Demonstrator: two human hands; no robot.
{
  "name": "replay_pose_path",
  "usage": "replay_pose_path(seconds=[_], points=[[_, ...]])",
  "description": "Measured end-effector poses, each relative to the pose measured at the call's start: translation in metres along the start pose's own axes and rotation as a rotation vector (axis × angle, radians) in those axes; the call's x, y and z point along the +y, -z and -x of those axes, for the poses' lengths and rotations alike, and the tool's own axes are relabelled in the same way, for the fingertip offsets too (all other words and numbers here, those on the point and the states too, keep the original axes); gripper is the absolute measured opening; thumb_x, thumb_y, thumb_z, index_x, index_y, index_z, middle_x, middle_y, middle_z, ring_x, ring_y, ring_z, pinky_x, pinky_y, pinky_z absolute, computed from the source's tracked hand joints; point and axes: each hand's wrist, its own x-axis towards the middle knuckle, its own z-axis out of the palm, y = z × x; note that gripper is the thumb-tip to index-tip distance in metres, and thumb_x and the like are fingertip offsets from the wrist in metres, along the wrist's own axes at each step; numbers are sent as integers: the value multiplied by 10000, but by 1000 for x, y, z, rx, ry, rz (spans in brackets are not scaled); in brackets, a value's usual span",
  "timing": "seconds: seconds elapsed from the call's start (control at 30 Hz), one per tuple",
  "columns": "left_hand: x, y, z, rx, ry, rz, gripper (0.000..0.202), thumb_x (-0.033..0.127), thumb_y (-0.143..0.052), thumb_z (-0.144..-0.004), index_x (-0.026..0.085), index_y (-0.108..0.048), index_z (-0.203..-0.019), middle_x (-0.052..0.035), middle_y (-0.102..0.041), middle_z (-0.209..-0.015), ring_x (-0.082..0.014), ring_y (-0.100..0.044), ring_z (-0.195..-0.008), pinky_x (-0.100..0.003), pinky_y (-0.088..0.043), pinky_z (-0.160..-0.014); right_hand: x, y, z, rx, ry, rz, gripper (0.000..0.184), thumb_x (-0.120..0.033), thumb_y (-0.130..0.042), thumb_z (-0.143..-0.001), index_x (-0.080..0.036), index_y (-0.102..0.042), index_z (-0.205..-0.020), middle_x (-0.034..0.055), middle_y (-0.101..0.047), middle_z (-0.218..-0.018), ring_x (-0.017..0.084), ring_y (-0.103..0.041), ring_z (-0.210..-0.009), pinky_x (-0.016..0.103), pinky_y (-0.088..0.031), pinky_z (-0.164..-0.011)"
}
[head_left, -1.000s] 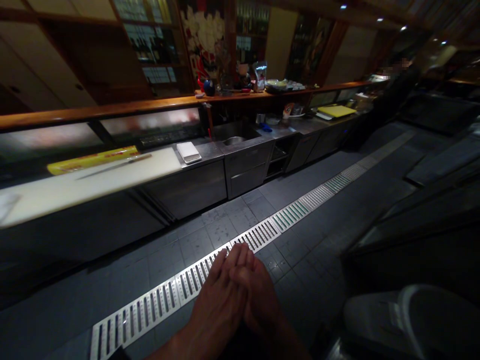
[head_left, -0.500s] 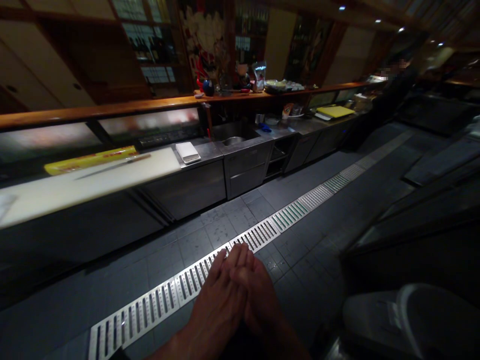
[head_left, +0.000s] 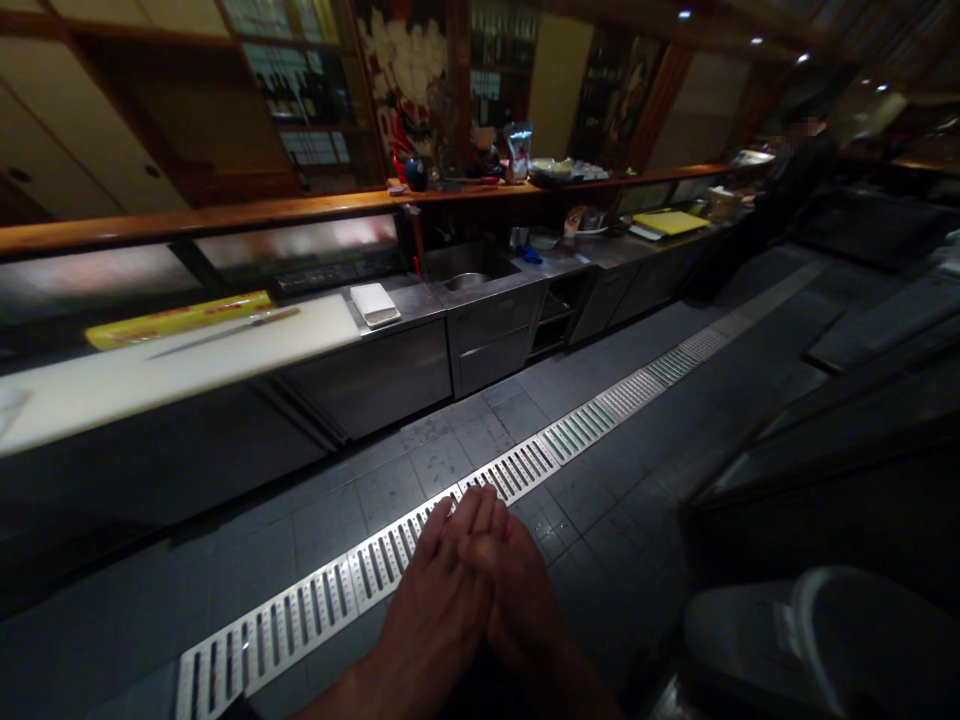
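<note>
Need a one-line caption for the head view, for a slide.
Head view: left hand and right hand clasped over a floor drain grate, facing a steel counter and white cutting board.

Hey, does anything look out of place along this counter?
The long kitchen knife stands out: it lies bare on the white cutting board beside a yellow carton, with no one at that counter. The person's clasped hands are well away from it. Nothing looks spilled, though the room is dim.
</note>
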Motion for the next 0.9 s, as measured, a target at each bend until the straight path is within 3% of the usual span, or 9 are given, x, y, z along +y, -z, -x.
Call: replay_pose_path(seconds=[0.13, 0.33, 0.57, 0.73, 0.9], points=[[0, 1, -1, -21, 11, -20, 435, 230, -248, -990, 32, -426, -1335, -152, -396, -1417, -270, -263, -1370, -418, -149, -1165, 0, 0, -3, -44, 5, 5, 295, -152, -675, -527, -111, -482, -747, 27, -566, -774, 146, -585, -804, 236, -484, -693], [-1, -3, -1, -10, 8, -3, 421, 210, -281, -983, 37, -434, -1334, -147, -393, -1424, -271, -265, -1371, -423, -145, -1166, -1, -2, -2, -9, -15, -24, 323, -186, -705, -541, -104, -486, -764, 34, -580, -794, 139, -582, -806, 233, -481, -712], [-2, -4, 1, -43, 19, -15, 462, 264, -237, -992, 43, -422, -1354, -141, -377, -1440, -262, -245, -1383, -408, -127, -1171, 7, 5, -6, 24, 6, 25, 280, -120, -633, -515, -97, -483, -751, 37, -565, -814, 154, -568, -851, 245, -473, -723], [-2, -4, 2, -23, 10, -13, 436, 241, -274, -986, 44, -437, -1339, -148, -397, -1418, -269, -237, -1385, -418, -125, -1173, 5, 4, -5, -4, -2, -2, 382, -189, -734, -546, -102, -500, -835, 34, -575, -840, 139, -570, -836, 254, -472, -742], [-1, -3, 1, -11, 1, -16, 435, 249, -263, -987, 42, -465, -1313, -159, -413, -1403, -280, -277, -1363, -434, -152, -1157, 0, -5, -1, 40, -22, -49, 364, -165, -723, -485, -107, -468, -738, 24, -573, -788, 146, -571, -788, 236, -463, -660]])
